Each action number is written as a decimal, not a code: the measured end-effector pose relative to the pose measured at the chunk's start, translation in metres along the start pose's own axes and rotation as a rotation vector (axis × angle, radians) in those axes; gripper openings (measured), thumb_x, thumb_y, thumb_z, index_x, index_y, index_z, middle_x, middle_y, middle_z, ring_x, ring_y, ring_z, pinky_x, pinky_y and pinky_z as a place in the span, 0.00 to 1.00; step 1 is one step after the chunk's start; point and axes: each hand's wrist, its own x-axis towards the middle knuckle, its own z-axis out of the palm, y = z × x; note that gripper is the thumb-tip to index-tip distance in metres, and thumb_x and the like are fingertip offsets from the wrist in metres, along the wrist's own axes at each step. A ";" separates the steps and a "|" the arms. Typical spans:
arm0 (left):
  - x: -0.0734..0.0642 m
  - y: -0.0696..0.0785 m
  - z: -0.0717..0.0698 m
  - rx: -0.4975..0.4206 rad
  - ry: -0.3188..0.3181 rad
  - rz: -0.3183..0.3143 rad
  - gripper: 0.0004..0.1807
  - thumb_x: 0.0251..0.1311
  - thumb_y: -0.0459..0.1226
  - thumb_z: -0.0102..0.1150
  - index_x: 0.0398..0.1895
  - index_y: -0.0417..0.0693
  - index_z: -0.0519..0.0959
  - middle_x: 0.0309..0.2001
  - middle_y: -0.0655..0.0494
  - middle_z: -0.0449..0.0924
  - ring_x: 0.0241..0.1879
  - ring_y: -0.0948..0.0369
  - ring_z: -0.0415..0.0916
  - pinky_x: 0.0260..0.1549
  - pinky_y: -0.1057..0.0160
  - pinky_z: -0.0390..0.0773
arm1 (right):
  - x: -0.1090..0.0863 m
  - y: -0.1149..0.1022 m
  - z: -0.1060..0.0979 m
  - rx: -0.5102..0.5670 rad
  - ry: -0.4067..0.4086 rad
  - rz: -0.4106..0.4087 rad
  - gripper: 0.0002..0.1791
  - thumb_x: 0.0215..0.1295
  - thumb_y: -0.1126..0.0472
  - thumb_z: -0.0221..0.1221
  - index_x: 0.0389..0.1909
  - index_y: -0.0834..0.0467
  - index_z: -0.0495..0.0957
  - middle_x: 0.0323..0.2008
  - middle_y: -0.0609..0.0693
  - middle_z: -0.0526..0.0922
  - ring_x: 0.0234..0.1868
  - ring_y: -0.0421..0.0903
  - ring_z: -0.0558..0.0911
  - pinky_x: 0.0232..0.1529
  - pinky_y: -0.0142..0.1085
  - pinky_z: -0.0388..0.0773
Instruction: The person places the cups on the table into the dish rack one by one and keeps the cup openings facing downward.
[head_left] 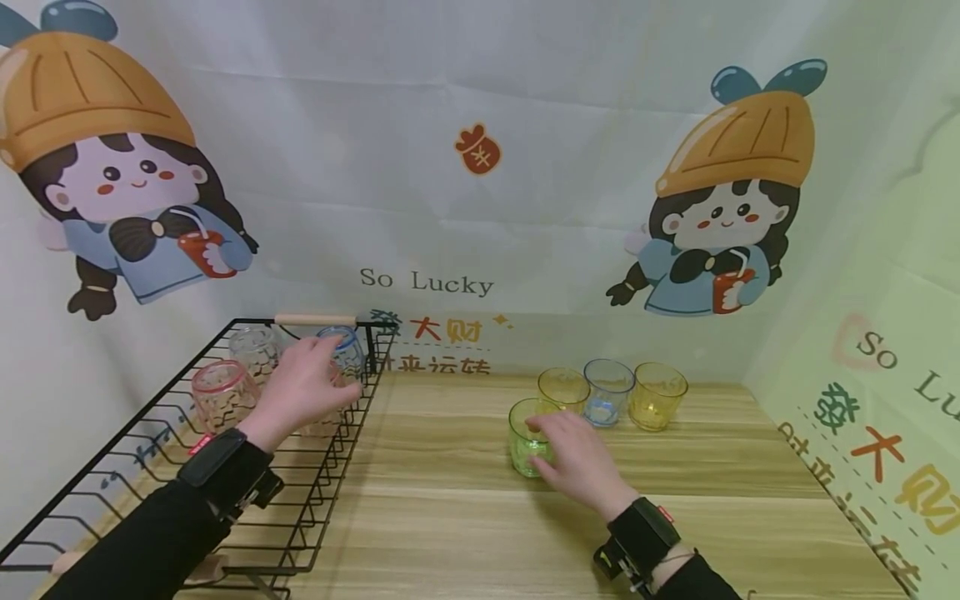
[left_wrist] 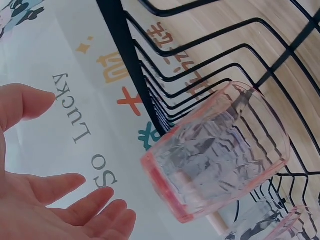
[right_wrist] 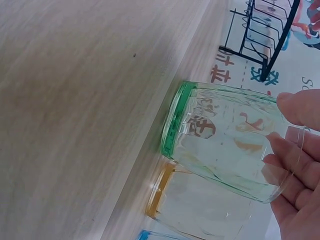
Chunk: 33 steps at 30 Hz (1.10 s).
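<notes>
Over the black wire rack (head_left: 352, 433), my left hand (head_left: 303, 387) is held with thumb and fingers apart, holding nothing. Beneath and beside it are a blue-tinted glass (head_left: 347, 340), a clear glass (head_left: 253, 346) and a red-tinted glass (head_left: 221, 387). In the left wrist view, a pink glass (left_wrist: 215, 160) stands mouth down on the wires, apart from the fingers. My right hand (head_left: 581, 458) grips the green glass (head_left: 522, 446) near its rim, thumb on the near side. The right wrist view shows this green glass (right_wrist: 220, 140) upright, base at the wooden tabletop.
Behind the green glass stand a yellow glass (head_left: 564, 385), a blue glass (head_left: 607, 392) and another yellow glass (head_left: 657, 400) in a row. A printed cloth (head_left: 562, 208) hangs behind the wooden table (head_left: 450, 500). The rack has wooden handles (head_left: 315, 320).
</notes>
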 end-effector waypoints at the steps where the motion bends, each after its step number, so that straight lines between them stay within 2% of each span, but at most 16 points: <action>1: 0.000 0.000 0.000 -0.004 0.002 0.002 0.43 0.56 0.47 0.58 0.71 0.36 0.56 0.61 0.30 0.64 0.63 0.34 0.57 0.59 0.34 0.64 | 0.000 0.000 0.001 -0.004 0.000 -0.002 0.28 0.49 0.56 0.71 0.52 0.56 0.75 0.47 0.48 0.83 0.50 0.46 0.79 0.56 0.42 0.76; 4: -0.001 0.003 -0.001 -0.019 0.002 0.007 0.43 0.55 0.47 0.59 0.71 0.36 0.56 0.59 0.32 0.65 0.62 0.35 0.59 0.57 0.34 0.66 | 0.000 0.000 0.002 -0.010 0.004 -0.010 0.27 0.49 0.57 0.70 0.51 0.56 0.76 0.46 0.48 0.83 0.50 0.46 0.79 0.57 0.43 0.76; 9: -0.005 0.014 -0.002 -0.028 -0.004 0.031 0.42 0.57 0.46 0.59 0.71 0.35 0.56 0.65 0.29 0.59 0.65 0.34 0.54 0.64 0.35 0.60 | 0.002 -0.002 0.003 -0.028 0.000 -0.018 0.24 0.50 0.58 0.69 0.50 0.55 0.76 0.42 0.46 0.84 0.48 0.45 0.80 0.57 0.43 0.76; 12: -0.006 0.021 -0.002 -0.020 -0.002 0.049 0.42 0.57 0.46 0.59 0.70 0.35 0.56 0.67 0.29 0.58 0.66 0.34 0.54 0.65 0.36 0.59 | 0.002 -0.002 0.004 -0.050 0.006 -0.033 0.23 0.50 0.59 0.69 0.49 0.54 0.77 0.40 0.44 0.85 0.45 0.43 0.81 0.56 0.42 0.77; 17: -0.009 0.029 0.001 -0.021 0.009 0.093 0.41 0.58 0.47 0.59 0.70 0.37 0.57 0.66 0.32 0.60 0.66 0.37 0.56 0.64 0.38 0.63 | 0.003 -0.002 0.009 -0.075 0.038 -0.072 0.20 0.49 0.61 0.70 0.45 0.54 0.79 0.34 0.43 0.85 0.37 0.41 0.80 0.49 0.39 0.78; 23: -0.013 0.040 0.006 -0.027 0.019 0.148 0.40 0.57 0.47 0.60 0.70 0.39 0.58 0.66 0.34 0.62 0.65 0.39 0.59 0.63 0.40 0.66 | 0.003 -0.002 0.010 -0.089 0.068 -0.088 0.12 0.47 0.62 0.70 0.34 0.52 0.81 0.27 0.40 0.84 0.29 0.39 0.76 0.39 0.36 0.76; 33: -0.019 0.059 0.008 -0.109 -0.008 0.180 0.41 0.56 0.45 0.61 0.70 0.39 0.58 0.68 0.35 0.60 0.68 0.41 0.57 0.65 0.40 0.63 | 0.001 0.001 0.010 -0.028 0.092 -0.045 0.09 0.48 0.64 0.69 0.32 0.52 0.82 0.27 0.41 0.86 0.29 0.39 0.77 0.42 0.36 0.76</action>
